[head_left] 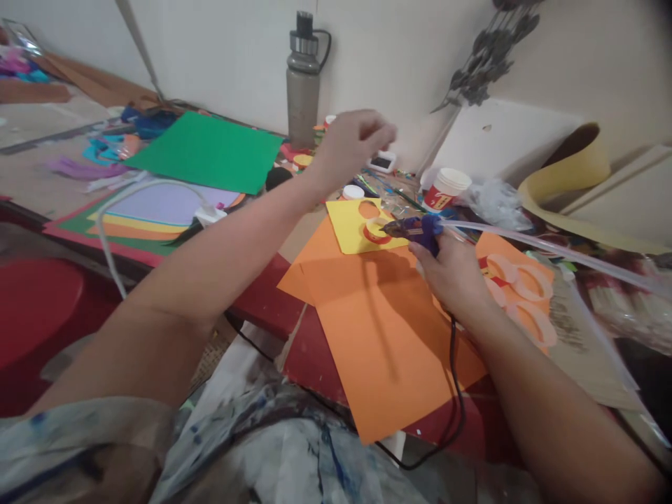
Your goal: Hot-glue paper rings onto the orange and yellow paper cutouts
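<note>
My right hand is wrapped round a blue glue gun with a long clear glue stick out its back. The nozzle points left at a small red and yellow paper ring lying on a yellow sheet with a round hole. My left hand is raised above the table's far side, fingers curled together, blurred; what they pinch, if anything, is too small to make out. A large orange sheet lies under both hands. More paper rings lie on orange paper to the right.
A grey metal bottle stands by the wall. A green sheet and stacked coloured papers lie at left. A paper cup, a white lid, scraps and a yellow roll crowd the back. The gun's black cord hangs off the front edge.
</note>
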